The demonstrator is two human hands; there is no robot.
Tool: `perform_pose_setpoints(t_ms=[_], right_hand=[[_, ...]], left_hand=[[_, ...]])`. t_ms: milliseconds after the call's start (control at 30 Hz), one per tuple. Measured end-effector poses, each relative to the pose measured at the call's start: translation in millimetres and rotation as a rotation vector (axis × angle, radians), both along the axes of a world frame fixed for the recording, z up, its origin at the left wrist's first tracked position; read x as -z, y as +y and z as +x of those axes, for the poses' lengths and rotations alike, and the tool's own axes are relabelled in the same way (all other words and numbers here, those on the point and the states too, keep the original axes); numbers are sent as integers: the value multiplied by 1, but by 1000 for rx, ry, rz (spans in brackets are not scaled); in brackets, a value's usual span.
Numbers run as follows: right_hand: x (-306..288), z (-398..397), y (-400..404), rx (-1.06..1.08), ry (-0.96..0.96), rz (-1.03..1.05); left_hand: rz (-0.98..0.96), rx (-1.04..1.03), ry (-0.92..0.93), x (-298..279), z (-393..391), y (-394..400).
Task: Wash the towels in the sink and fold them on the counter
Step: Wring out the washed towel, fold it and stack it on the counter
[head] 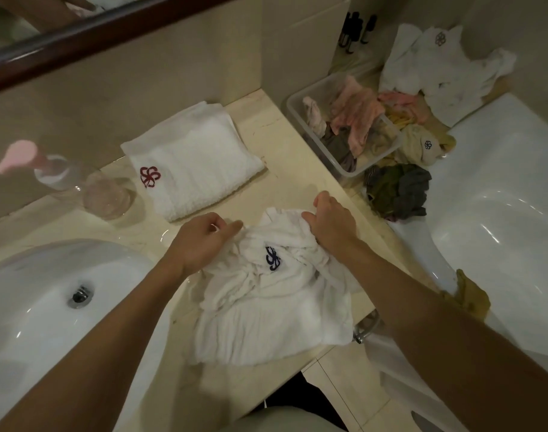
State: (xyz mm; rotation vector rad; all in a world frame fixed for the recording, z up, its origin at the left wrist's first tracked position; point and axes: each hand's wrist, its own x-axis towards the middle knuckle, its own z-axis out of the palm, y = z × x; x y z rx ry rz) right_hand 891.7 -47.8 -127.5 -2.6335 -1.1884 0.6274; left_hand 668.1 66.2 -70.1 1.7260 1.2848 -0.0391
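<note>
Both hands grip a crumpled white towel [272, 294].
The left hand [201, 241] and right hand [332, 222] pinch its far edge, right of the sink [48, 307].

Bathroom: sink [32, 307] in marble counter [297, 169], bathtub [500, 229] beside, mirror [48, 23] above.

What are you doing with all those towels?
A person is sorting out a crumpled white towel on the counter beside the sink. The left hand pinches its far edge and the right hand grips the cloth nearby. One folded towel already lies behind it. More cloths wait in a plastic tub and on the bathtub edge.
</note>
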Motion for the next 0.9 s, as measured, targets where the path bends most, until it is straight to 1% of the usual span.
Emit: perform_pose_setpoints(t_ms=[67, 133, 200, 267, 300, 367, 433, 533, 600, 667, 767, 900], right_hand=[[-4, 2, 5, 7, 33, -89], [-10, 1, 7, 3, 5, -195], [-16, -1, 3, -6, -21, -269], [-21, -2, -3, -16, 18, -275], [-25, -1, -7, -23, 57, -255], [-34, 5, -12, -41, 109, -220], [-51, 15, -14, -58, 118, -224], [-80, 21, -22, -131, 108, -309], [-96, 19, -30, -179, 57, -341], [-111, 18, -41, -184, -33, -292], [-147, 18, -58, -161, -180, -160], [-227, 21, -82, -72, -407, 92]], left_hand=[[-45, -41, -72, -4, -5, 3], [-92, -61, -118, -6, -16, 9], [-102, -46, -92, -9, -31, 15], [-86, 11, -67, -11, -46, 21], [-63, 46, -51, -13, -51, 22], [60, 95, 35, -15, -58, 25], [193, 75, 90, -24, -64, 28], [236, -3, 15, -41, -69, 31], [259, -38, -29, -53, -72, 31], [319, -31, -60, -65, -78, 29], [447, -17, -127, -93, -91, 31], [698, 6, -261, -154, -107, 40]])
